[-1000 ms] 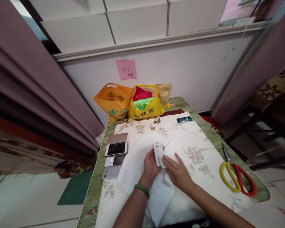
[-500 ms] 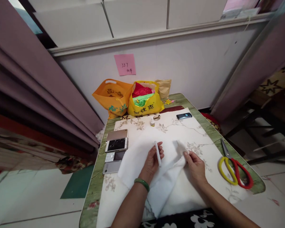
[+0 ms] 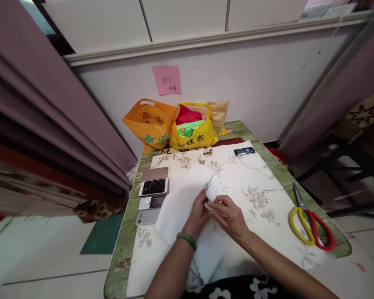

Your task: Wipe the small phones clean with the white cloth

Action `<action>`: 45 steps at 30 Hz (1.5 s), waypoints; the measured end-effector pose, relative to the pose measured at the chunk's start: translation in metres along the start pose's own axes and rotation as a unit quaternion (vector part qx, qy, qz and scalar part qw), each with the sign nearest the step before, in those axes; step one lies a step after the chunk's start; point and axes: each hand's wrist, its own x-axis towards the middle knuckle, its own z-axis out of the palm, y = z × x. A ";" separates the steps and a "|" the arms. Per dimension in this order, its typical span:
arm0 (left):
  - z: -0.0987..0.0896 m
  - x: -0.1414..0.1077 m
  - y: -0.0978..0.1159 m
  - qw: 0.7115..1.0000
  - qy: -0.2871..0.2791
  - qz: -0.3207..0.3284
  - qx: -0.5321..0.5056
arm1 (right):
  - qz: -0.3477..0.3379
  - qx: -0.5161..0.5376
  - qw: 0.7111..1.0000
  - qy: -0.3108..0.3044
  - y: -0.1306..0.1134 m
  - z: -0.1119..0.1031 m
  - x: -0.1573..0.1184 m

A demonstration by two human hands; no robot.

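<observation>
My left hand, with a green bangle at its wrist, is closed round a thin phone that stands on edge and is mostly hidden by cloth. My right hand pinches the white cloth against the phone's near side, close to my left fingers. The rest of the cloth lies spread over the flowered table cover and hangs toward my lap. Left of it lie a gold phone, a white phone with a cracked screen, a keypad phone and a grey phone.
Scissors with yellow and red handles lie at the right. A black phone, a small bottle and glasses are farther back. An orange bag and a yellow bag stand at the back edge.
My right hand has moved left and brought the cloth's edge up over the phone in my left hand. The two hands are now close together.
</observation>
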 end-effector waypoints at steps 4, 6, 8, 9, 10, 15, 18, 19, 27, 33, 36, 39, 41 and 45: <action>-0.003 0.003 0.001 0.998 0.000 -0.021 -0.054 | 0.050 0.011 0.999 0.004 0.005 0.005 0.010; -0.003 0.004 0.002 0.997 -0.002 -0.032 -0.070 | 0.080 0.036 0.996 0.013 0.008 0.004 0.016; -0.001 0.002 0.003 0.997 -0.016 -0.047 -0.066 | 0.097 0.057 0.993 0.024 0.012 0.003 0.022; -0.001 0.002 0.003 0.996 -0.023 -0.053 -0.062 | 0.104 0.064 0.992 0.030 0.014 0.003 0.025; 0.000 0.001 0.003 0.996 -0.024 -0.056 -0.062 | 0.108 0.069 0.991 0.036 0.017 0.002 0.028; 0.000 0.001 0.000 0.992 0.015 -0.077 -0.101 | 0.118 0.077 0.988 0.064 0.025 0.005 0.039; 0.000 0.004 -0.002 0.989 0.017 -0.090 -0.114 | 0.133 0.068 0.984 0.099 0.028 0.009 0.040; 0.000 0.004 -0.002 0.989 0.017 -0.088 -0.117 | 0.134 0.063 0.983 0.107 0.029 0.010 0.040; 0.003 0.001 0.001 0.985 0.034 -0.087 -0.148 | 0.122 0.018 0.979 0.163 0.039 0.015 0.047; 0.000 0.002 0.004 0.976 0.039 -0.085 -0.195 | 0.046 -0.089 0.993 0.068 0.044 0.017 0.036; -0.001 0.004 0.004 0.979 0.026 -0.086 -0.185 | 0.023 -0.123 0.992 0.016 0.049 0.017 0.023; -0.002 0.006 0.004 0.979 0.027 -0.081 -0.184 | 0.022 -0.098 0.995 -0.010 0.051 0.013 0.012; -0.002 0.007 0.005 0.977 0.028 -0.074 -0.200 | 0.035 -0.061 0.998 -0.007 0.049 0.007 0.008; -0.004 0.005 0.007 0.973 0.012 -0.087 -0.215 | 0.142 0.001 0.984 0.104 0.046 -0.014 0.001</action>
